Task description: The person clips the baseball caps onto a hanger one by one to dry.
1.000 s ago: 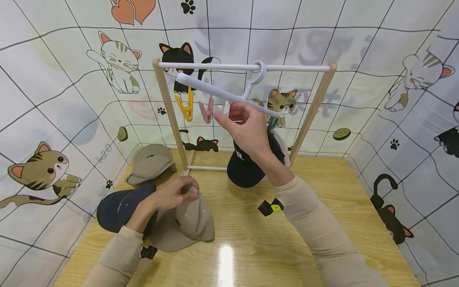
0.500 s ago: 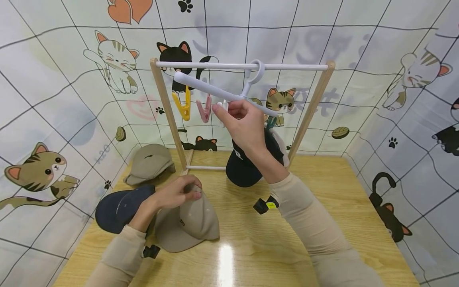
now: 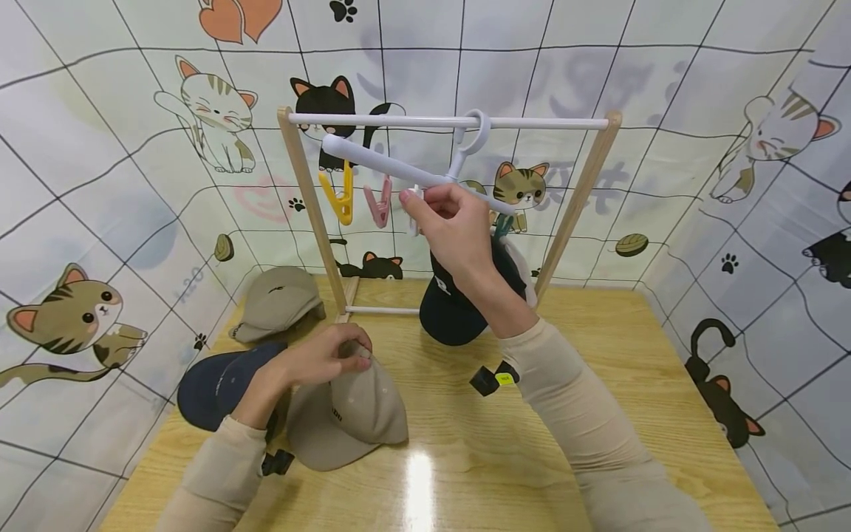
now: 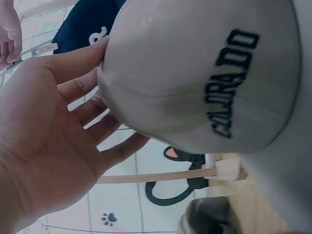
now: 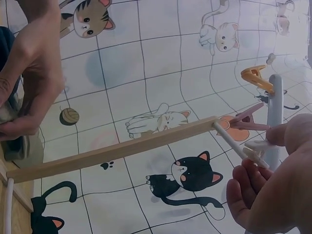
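1. Holding up a beige cap [image 3: 366,406] with the left hand [image 3: 319,358], thumb and fingers pinching its upper edge. Tilted, brim down toward the left side of the head view, just above or on the tabletop [image 3: 505,458] (can't tell which, tbh). Dark block lettering across the front, pretty clear from the left wrist.

2. Pinching a white clip [image 5: 256,157] with the right hand [image 3: 459,229], thumb against fingertips. Right below the slanted bar of a pale hanger [image 3: 385,162]. Can't make out the clip's mouth behind those fingers.

3. Next along the same bar: a pink clip [image 3: 378,207], then a yellow clip [image 3: 344,203] nearer the raised end. Both dangling, both untouched.

4. Hooked over the white rod [image 3: 545,123] of a wooden rack [image 3: 577,203], that hanger. Below its lower end, partly behind the right forearm, a black cap [image 3: 452,318], with a teal clip [image 3: 503,225] near its top.

5. Off to the left: a navy cap [image 3: 216,388] partly behind the left hand and wrist, plus a khaki cap [image 3: 282,299] farther back, near the rack's foot.
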`<state>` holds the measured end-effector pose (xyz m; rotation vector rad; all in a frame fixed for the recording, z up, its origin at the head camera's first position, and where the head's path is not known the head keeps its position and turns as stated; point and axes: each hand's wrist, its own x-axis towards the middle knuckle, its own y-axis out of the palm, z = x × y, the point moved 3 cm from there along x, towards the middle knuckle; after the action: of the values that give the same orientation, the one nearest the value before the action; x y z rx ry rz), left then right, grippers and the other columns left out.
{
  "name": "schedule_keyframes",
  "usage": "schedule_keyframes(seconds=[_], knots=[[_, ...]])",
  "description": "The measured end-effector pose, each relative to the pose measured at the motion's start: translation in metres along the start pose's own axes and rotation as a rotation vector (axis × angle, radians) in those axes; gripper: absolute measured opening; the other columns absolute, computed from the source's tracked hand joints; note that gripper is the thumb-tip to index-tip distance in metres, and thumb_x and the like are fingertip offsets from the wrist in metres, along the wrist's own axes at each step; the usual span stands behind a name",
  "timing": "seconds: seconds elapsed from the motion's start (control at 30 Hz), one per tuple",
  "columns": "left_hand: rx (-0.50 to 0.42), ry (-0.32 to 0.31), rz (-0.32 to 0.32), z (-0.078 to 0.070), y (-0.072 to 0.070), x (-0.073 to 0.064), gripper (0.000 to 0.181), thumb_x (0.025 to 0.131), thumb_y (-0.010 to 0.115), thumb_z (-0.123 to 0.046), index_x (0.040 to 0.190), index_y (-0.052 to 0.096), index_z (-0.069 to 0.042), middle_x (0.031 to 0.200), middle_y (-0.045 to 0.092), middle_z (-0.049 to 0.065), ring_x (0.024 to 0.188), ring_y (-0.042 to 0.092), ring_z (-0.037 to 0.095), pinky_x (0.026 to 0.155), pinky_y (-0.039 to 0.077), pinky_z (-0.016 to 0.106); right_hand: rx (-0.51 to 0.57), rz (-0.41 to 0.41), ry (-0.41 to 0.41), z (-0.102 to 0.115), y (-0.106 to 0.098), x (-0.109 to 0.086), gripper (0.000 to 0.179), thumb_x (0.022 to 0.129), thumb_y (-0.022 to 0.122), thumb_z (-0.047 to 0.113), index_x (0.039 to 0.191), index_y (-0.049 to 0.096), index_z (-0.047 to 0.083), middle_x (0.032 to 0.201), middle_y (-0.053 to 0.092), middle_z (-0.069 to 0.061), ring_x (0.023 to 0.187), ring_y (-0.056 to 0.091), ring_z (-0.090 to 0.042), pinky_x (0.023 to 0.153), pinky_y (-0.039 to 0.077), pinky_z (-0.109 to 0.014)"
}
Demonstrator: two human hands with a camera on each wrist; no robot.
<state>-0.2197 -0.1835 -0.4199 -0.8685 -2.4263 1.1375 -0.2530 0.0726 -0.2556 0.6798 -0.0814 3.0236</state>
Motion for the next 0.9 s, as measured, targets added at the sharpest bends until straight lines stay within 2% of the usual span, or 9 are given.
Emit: schedule_keyframes(seconds=[0.13,0.27,0.43,0.7,0.9], knots=[[0.036,0.011,0.03,-0.004,-0.008,-0.001,0.016,0.105,0.082,-0.022,0.12,0.081,-0.015,0.118,0.081,0.0,0.105,0.073,0.013,0.088,0.063,0.035,0.018,0.003,0.033,0.002,-0.001,0.002,0.025,0.103,0.083,0.028,0.107,0.076,0.004,0.089,0.076,0.005,0.077,0.07,-0.013,0.07,0.056,-0.026],[0.071,0.034,0.052,-0.008,-0.015,-0.002,0.018,0.102,0.086,-0.021,0.118,0.085,-0.013,0.118,0.085,0.0,0.106,0.078,0.013,0.089,0.066,0.04,0.049,0.013,0.063,0.004,-0.001,0.004,0.025,0.103,0.083,0.027,0.106,0.077,0.003,0.092,0.076,0.003,0.083,0.07,-0.016,0.075,0.064,-0.032],[0.107,0.081,0.105,-0.018,-0.023,-0.001,0.019,0.098,0.09,-0.022,0.115,0.087,-0.012,0.113,0.087,0.0,0.104,0.08,0.013,0.089,0.067,0.037,0.065,0.034,0.079,0.004,-0.003,0.005,0.025,0.103,0.083,0.025,0.107,0.078,0.001,0.094,0.076,0.002,0.086,0.071,-0.02,0.078,0.066,-0.038],[0.137,0.113,0.143,-0.03,-0.03,0.002,0.019,0.097,0.089,-0.021,0.114,0.088,-0.012,0.112,0.087,0.0,0.103,0.08,0.012,0.088,0.065,0.03,0.083,0.08,0.079,0.003,-0.004,0.006,0.024,0.103,0.084,0.021,0.11,0.08,-0.001,0.089,0.077,0.003,0.074,0.07,-0.014,0.074,0.065,-0.028],[0.132,0.136,0.124,-0.036,-0.033,0.003,0.018,0.1,0.086,-0.019,0.116,0.085,-0.012,0.115,0.085,0.001,0.105,0.078,0.013,0.09,0.065,0.032,0.088,0.111,0.105,0.004,-0.005,0.006,0.021,0.104,0.084,0.02,0.108,0.08,0.0,0.088,0.076,0.002,0.073,0.069,-0.014,0.074,0.065,-0.027]])
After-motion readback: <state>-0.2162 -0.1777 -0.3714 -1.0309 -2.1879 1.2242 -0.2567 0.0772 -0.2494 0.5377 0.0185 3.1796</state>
